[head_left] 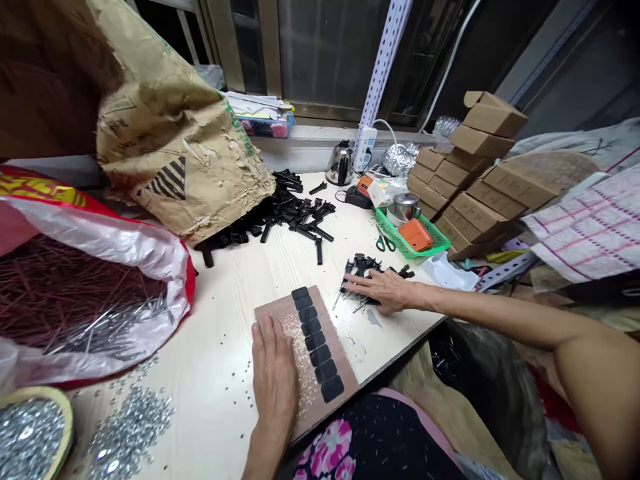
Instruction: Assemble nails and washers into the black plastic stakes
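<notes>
My left hand (274, 370) lies flat on the left part of a brown board (343, 333), its fingers close together and stretched out. A row of several black rounded pieces (315, 340) runs down the board, beside pale specks. My right hand (383, 291) rests with spread fingers on a small pile of black parts with metal rods (361, 265), right of the board. Whether its fingers grip any of them is not visible.
A large heap of black parts (300, 213) spills from a paper sack (175, 147). At left are a bag of metal rods (90, 300) and loose metal discs (130, 427). A green basket (415, 250), scissors (385, 243), a kettle (341, 163) and stacked cardboard boxes (480, 193) stand beyond my right hand.
</notes>
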{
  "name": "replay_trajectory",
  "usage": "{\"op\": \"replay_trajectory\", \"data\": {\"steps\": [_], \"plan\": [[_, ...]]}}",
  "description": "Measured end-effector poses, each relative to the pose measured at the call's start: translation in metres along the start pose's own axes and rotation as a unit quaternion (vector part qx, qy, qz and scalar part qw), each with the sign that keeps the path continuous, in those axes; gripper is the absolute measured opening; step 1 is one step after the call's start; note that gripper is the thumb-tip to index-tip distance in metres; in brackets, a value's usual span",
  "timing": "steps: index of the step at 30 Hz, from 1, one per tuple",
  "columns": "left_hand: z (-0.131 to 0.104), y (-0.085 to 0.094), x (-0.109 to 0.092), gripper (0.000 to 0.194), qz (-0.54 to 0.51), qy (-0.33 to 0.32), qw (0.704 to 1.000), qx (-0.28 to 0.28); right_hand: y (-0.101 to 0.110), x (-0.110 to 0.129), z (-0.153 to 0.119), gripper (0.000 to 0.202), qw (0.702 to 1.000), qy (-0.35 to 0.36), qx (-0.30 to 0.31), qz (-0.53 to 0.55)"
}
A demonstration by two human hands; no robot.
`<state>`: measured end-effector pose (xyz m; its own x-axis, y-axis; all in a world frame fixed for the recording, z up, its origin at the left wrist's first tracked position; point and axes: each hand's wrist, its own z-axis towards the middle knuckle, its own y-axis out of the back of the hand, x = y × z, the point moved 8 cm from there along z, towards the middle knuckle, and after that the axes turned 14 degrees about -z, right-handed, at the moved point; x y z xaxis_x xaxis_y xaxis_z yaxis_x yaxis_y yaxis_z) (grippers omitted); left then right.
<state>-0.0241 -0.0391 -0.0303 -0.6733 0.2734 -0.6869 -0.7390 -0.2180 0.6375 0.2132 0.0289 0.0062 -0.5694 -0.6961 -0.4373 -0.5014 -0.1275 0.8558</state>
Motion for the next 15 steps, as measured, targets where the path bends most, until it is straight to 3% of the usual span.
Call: {"op": "replay_trajectory", "data": {"steps": [2, 7, 15], "plan": [[0.001, 0.0, -0.001, 0.053, -0.002, -0.002, 1.0, 0.006, -0.001, 0.003, 0.013, 0.083, 1.0, 0.001, -0.004, -0.002], [0.005, 0.002, -0.007, 0.061, 0.011, -0.032, 0.999, 0.02, 0.0, 0.004, 0.038, 0.019, 1.0, 0.013, -0.003, -0.013], [0.007, 0.0, -0.004, 0.063, -0.007, -0.031, 0.999, 0.031, -0.013, 0.003, 0.043, 0.015, 0.997, 0.068, -0.006, -0.046]]}}
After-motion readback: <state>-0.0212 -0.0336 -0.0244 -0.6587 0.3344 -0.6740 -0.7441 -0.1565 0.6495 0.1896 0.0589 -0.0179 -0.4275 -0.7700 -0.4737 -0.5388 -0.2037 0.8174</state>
